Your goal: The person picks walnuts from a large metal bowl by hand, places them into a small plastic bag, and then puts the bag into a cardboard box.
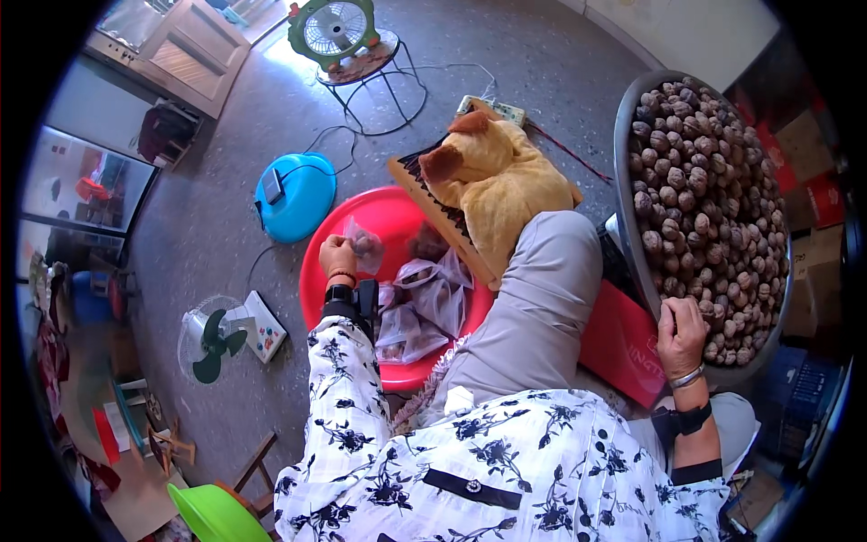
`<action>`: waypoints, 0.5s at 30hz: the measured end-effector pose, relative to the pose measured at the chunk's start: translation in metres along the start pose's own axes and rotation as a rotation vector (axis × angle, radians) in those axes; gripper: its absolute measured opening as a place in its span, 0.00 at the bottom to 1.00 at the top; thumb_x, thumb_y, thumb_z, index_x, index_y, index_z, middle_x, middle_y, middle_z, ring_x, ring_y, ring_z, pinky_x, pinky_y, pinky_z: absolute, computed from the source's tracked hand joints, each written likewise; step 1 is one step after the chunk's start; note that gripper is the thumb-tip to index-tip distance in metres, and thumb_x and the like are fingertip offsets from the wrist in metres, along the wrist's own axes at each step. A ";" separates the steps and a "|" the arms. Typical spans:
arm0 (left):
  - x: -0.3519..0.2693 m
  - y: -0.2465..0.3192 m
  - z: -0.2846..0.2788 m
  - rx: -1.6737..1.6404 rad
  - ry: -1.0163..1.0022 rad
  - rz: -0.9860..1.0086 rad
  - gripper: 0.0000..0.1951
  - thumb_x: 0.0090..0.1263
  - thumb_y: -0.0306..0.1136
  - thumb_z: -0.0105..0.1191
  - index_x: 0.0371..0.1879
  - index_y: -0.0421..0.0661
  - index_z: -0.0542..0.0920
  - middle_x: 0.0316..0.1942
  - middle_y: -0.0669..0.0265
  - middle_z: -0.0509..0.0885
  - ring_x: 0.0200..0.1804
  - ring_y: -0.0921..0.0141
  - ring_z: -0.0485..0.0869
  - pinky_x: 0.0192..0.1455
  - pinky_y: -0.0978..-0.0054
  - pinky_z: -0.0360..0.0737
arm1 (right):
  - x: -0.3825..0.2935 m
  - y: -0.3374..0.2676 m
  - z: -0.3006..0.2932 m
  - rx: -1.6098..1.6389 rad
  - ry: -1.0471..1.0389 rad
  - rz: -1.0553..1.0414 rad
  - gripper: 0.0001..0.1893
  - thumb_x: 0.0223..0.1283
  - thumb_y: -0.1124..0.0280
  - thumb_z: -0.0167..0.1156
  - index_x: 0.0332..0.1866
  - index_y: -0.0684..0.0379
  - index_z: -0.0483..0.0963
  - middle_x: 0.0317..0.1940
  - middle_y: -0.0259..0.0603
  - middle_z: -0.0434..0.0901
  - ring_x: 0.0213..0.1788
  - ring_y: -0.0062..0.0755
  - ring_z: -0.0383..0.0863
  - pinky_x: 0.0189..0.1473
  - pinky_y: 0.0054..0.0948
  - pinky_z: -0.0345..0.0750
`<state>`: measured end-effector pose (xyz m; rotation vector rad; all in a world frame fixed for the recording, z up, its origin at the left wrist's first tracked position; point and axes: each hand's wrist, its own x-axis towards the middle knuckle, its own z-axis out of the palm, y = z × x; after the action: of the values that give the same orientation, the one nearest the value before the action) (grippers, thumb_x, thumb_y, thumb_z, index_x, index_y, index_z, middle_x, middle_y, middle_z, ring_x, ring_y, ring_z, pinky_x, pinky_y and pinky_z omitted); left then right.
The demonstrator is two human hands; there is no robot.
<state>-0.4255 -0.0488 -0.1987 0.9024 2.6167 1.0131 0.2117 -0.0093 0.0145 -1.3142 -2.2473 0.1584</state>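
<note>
Over the left side of a red plastic basin (372, 206), my left hand (337, 256) grips the top of a small clear plastic bag (366, 249) with walnuts inside. Several more filled plastic bags (433, 305) lie in that basin. At my right, walnuts (711, 217) are heaped in a large metal basin (624, 196). My right hand (683, 335) is at the near rim of the metal basin, beside the walnuts, its fingers curled. Whether it holds anything cannot be made out.
A yellow plush cushion (515, 190) rests on a wooden-framed seat ahead. A green fan (335, 30) stands on a round stool, and a white fan (217, 339) lies left. Nearby are a blue basin (298, 210) with cables, a red box (620, 339) and cardboard boxes (813, 278).
</note>
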 end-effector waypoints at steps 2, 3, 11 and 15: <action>0.006 -0.008 0.006 0.131 0.029 0.014 0.07 0.61 0.34 0.65 0.31 0.45 0.87 0.32 0.54 0.86 0.38 0.57 0.87 0.43 0.60 0.81 | -0.001 -0.001 -0.001 -0.004 -0.005 0.012 0.04 0.62 0.81 0.58 0.41 0.63 0.75 0.33 0.50 0.77 0.37 0.53 0.78 0.41 0.43 0.75; 0.006 -0.002 0.017 0.125 0.011 0.020 0.07 0.61 0.34 0.65 0.31 0.45 0.87 0.32 0.54 0.86 0.38 0.57 0.87 0.43 0.60 0.81 | -0.002 0.000 -0.003 -0.020 -0.009 0.025 0.04 0.62 0.81 0.58 0.41 0.63 0.75 0.33 0.50 0.77 0.37 0.53 0.78 0.41 0.43 0.75; 0.011 -0.038 0.080 -0.141 -0.261 -0.074 0.12 0.63 0.34 0.63 0.43 0.45 0.88 0.40 0.55 0.90 0.41 0.62 0.89 0.46 0.67 0.84 | -0.001 -0.007 -0.004 -0.034 -0.026 0.046 0.05 0.62 0.80 0.58 0.42 0.64 0.75 0.33 0.50 0.77 0.38 0.53 0.78 0.42 0.44 0.75; -0.008 -0.031 0.109 -0.223 -0.311 -0.150 0.14 0.64 0.31 0.61 0.47 0.42 0.86 0.40 0.57 0.90 0.41 0.65 0.88 0.46 0.69 0.85 | -0.004 -0.007 -0.008 -0.060 -0.027 0.060 0.05 0.62 0.80 0.58 0.42 0.64 0.75 0.33 0.51 0.77 0.38 0.54 0.78 0.42 0.44 0.76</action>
<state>-0.3924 -0.0118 -0.3008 0.7326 2.2263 1.0096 0.2115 -0.0172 0.0221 -1.4193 -2.2519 0.1320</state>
